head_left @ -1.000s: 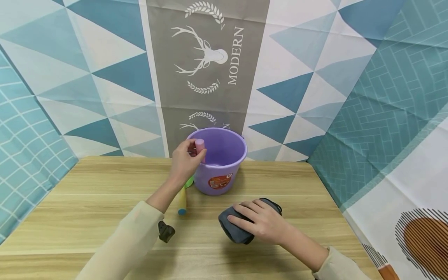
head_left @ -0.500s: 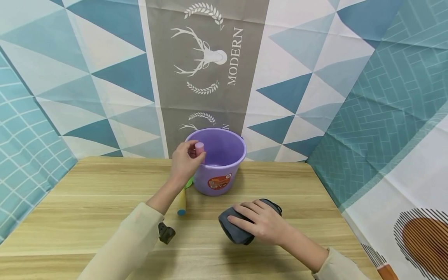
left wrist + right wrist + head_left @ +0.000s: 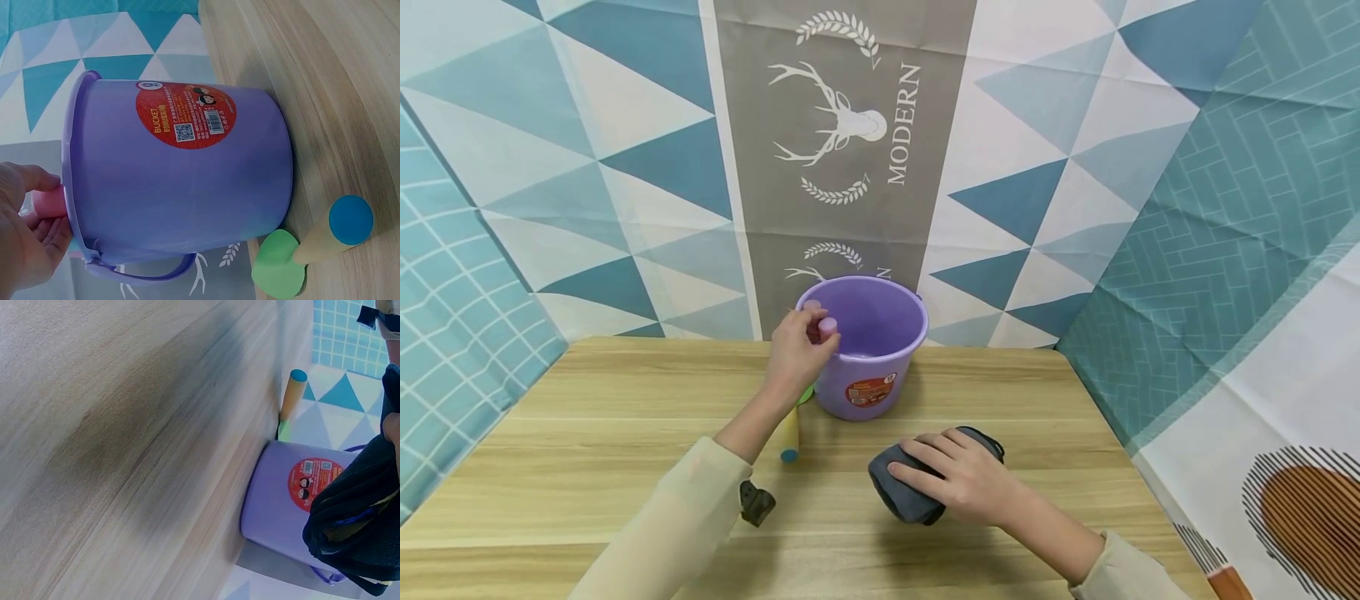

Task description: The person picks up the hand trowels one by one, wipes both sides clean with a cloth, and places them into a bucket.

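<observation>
My left hand point(image 3: 797, 346) pinches a pink cylindrical handle point(image 3: 827, 327) at the left rim of a purple bucket point(image 3: 868, 387). In the left wrist view, the pink handle point(image 3: 50, 202) shows between thumb and fingers right at the rim; whatever lies below it is hidden by the bucket wall. My right hand point(image 3: 966, 475) grips a dark grey cloth pouch point(image 3: 904, 487) from above, in front of the bucket and to its right. The right wrist view shows the pouch's point(image 3: 356, 512) bunched, folded mouth with something yellow and blue inside.
A toy shovel with a yellow, blue-ended handle point(image 3: 790, 437) and a green blade point(image 3: 279, 265) is at the bucket's left. A black clip-like piece point(image 3: 756, 502) shows beside the left sleeve. Patterned cloth walls stand behind and beside the wooden table point(image 3: 647, 408).
My left hand has moved slightly down, and the pink handle sits lower at the rim. A second pinkish end now shows behind the fingers. My right hand and the pouch have stayed still.
</observation>
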A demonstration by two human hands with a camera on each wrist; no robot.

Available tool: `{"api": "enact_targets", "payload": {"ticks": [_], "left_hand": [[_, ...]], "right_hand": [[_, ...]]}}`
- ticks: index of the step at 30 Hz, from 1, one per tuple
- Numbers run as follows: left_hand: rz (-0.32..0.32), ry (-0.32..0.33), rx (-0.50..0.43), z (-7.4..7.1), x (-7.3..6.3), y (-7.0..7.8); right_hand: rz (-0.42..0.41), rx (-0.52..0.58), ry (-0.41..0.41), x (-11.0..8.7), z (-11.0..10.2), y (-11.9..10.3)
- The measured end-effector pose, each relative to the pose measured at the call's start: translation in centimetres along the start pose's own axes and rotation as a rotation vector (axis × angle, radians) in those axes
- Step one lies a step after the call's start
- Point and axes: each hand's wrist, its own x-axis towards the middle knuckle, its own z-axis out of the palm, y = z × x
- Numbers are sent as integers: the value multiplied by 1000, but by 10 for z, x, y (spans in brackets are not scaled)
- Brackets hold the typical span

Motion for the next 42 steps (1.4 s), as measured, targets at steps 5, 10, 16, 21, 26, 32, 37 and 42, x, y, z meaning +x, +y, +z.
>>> {"api": "enact_targets", "payload": {"ticks": [5,10,16,21,26,32,37,42], "left_hand": [[-9,-11,-2,0,-1,0],[-20,-39,-8,-1,0,1],[-8,-57,19,-2,3,0],[-10,-74,17,-4,3,1],[4,-60,5,-6,2,0],[-6,-64,-18,-11,1,-3],[-8,-64,-25,-14,0,-7],[-42,-67,-39,-20,-3,-13]], "right_hand": [[2,0,0,0,-1,0],[5,3,4,1,-1,-1],[8,4,2,0,0,-1],[9,5,1,-2,0,0],[9,4,7,-3,1,0],[12,1,2,-3,1,1],[15,6,-1,-4,1,1],[15,10,5,-3,2,1]]}}
